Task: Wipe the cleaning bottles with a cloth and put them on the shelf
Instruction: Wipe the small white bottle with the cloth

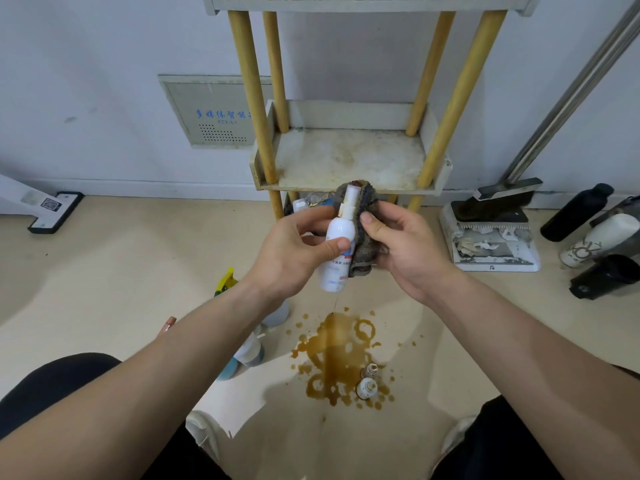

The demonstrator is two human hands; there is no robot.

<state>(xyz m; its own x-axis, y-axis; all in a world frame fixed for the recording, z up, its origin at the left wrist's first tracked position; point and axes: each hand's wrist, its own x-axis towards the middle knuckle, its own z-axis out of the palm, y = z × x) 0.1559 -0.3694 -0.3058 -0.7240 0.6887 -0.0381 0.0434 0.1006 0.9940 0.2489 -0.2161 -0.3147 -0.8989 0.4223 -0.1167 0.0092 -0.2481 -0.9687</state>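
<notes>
Still the wiping step: left hand (291, 254) grips the bottle (341, 230) by the shelf (346, 157), right hand (405, 247) fingers (391, 214) curl the cloth (365, 202) against it, so shelving it is probably next.

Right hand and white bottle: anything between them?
Yes, the dark cloth: the right hand presses it against the white bottle, which the left hand holds. Head view.

Bottle (343, 228) before shelf (346, 157); cloth (367, 202) at its right; small bottles (367, 386) seemingly in spill (332, 341).
</notes>
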